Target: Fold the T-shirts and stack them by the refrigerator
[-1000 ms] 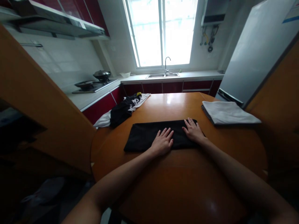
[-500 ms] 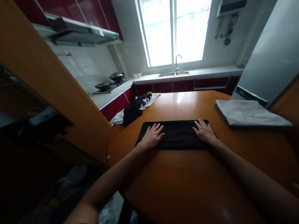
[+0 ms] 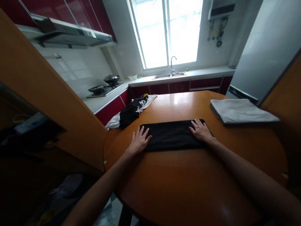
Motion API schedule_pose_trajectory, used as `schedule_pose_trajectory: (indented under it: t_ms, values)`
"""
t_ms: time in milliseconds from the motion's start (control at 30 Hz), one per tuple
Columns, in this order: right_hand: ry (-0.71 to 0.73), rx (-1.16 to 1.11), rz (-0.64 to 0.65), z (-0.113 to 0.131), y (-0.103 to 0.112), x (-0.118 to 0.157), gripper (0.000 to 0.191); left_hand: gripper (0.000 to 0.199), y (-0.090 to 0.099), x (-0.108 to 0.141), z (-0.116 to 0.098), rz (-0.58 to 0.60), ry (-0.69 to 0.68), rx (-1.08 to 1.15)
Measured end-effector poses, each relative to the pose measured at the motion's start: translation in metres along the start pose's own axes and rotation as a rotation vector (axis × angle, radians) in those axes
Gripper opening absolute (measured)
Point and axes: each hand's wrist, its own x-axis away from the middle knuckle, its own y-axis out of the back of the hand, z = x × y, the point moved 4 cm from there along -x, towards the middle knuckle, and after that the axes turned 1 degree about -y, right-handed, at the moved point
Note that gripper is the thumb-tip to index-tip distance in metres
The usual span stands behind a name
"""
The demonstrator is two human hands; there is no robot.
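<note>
A black cloth [image 3: 170,135], folded into a long flat rectangle, lies across the middle of the wooden table [image 3: 178,182]. My left hand [image 3: 138,141] is at the cloth's left end, fingers spread and the thumb side over its edge. On the right end rests my right hand [image 3: 201,130], flat with its fingers apart. Neither hand grips anything. The corners beneath both palms are hidden.
Folded light-grey cloth [image 3: 242,111] sits at the table's right side. A crumpled black-and-white garment [image 3: 131,111] hangs partly over the far left edge. Beyond stand a counter with a sink [image 3: 169,75], a stove with pans [image 3: 111,79], and a fridge [image 3: 265,53].
My left hand has slid left, from on top of the black cloth to its left edge. My right hand stays on the right end. The view has shifted slightly.
</note>
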Motion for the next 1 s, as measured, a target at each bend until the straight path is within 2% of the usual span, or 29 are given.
schedule_pose_trajectory:
  t_ms: [67,167,267,333,467,533,600,667,767,867,1000]
  values:
    - [0.005,0.003,-0.002,-0.001,0.0,-0.001,0.065,0.07,0.011,-0.009,-0.024,-0.057,-0.036,-0.012]
    - [0.0,0.005,-0.005,-0.002,0.0,-0.001,0.064,0.067,0.017,-0.029,-0.078,-0.081,-0.176,0.039]
    - [-0.001,-0.006,-0.005,-0.001,-0.001,-0.001,0.063,0.063,0.01,-0.049,-0.124,-0.084,-0.248,0.101]
    - [0.011,-0.026,-0.019,0.001,0.001,0.0,0.062,0.063,-0.001,-0.057,-0.141,-0.091,-0.262,0.12]
    - [0.006,-0.116,-0.165,-0.001,0.017,0.0,0.054,0.064,-0.023,-0.063,-0.147,-0.047,-0.265,0.121]
    - [-0.035,-0.196,-0.265,-0.011,0.031,-0.002,0.05,0.065,-0.028,-0.064,-0.144,-0.029,-0.266,0.119]
    - [-0.121,-0.306,-0.311,-0.028,0.044,-0.004,0.047,0.065,-0.03,-0.065,-0.142,-0.02,-0.262,0.115]
    - [-0.273,-0.471,-0.269,-0.049,0.051,-0.006,0.044,0.065,-0.03,-0.068,-0.141,-0.008,-0.259,0.113]
    - [-0.47,-0.699,-0.136,-0.072,0.053,-0.001,0.034,0.065,-0.03,-0.071,-0.142,-0.003,-0.264,0.123]
    - [-0.515,-0.802,-0.055,-0.077,0.057,0.008,0.022,0.065,-0.031,-0.071,-0.143,0.004,-0.264,0.13]
    - [-0.552,-0.959,0.087,-0.073,0.058,0.015,0.024,0.066,-0.031,-0.071,-0.143,0.012,-0.258,0.126]
